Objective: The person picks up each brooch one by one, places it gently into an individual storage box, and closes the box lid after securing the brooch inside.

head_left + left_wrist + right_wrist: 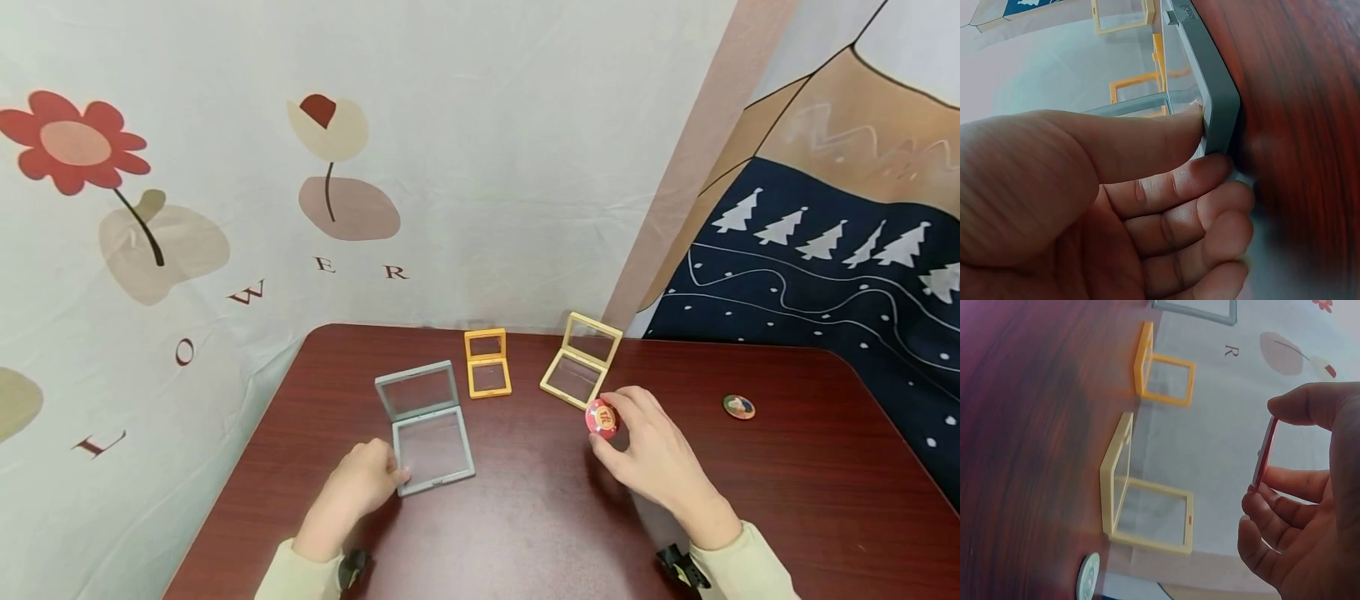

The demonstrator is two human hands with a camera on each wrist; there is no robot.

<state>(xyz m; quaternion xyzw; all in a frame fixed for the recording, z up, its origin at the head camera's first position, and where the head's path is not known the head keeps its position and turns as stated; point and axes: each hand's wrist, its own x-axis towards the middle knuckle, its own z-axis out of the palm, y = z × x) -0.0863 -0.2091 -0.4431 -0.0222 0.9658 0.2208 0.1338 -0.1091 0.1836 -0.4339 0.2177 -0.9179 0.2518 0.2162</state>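
Thumb and fingers of my left hand [362,479] pinch the near left corner of a grey hinged display frame [433,448], which stands open with clear film in both halves. The left wrist view shows the thumb over the grey rim [1219,103] and a fingertip against its outer side. My right hand [660,462] holds a red round badge [602,418] by its edge, above the table. In the right wrist view the badge [1264,453] is seen edge-on between thumb and fingers. Just beyond it, a pale yellow hinged frame [576,377] lies open.
A small orange hinged frame [490,378] stands open between the grey and pale yellow ones. Another round badge [739,407], dark with a picture, lies on the right of the brown table [540,517]. A printed cloth [487,167] hangs behind the table's far edge.
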